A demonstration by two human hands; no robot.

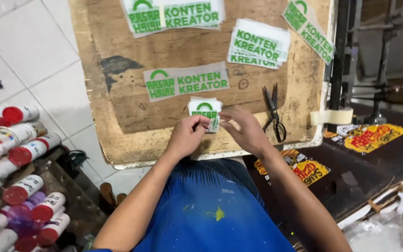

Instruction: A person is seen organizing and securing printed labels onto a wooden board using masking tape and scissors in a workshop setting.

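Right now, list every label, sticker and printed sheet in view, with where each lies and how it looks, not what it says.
Small white sticker with green print: held by left hand and right hand.
Long white-and-green strip: middle of the worn wooden board.
Stack of white-and-green stickers: board's upper right.
Tilted white-and-green strip: top right corner.
Yellow-and-red printed sheets: dark table at right.
Red-capped white tubes: stacked at left.

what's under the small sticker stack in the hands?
The small sticker stack, pinched by the left hand and right hand, sits over the worn wooden board. How many sheets it holds, and the board beneath it, are covered.
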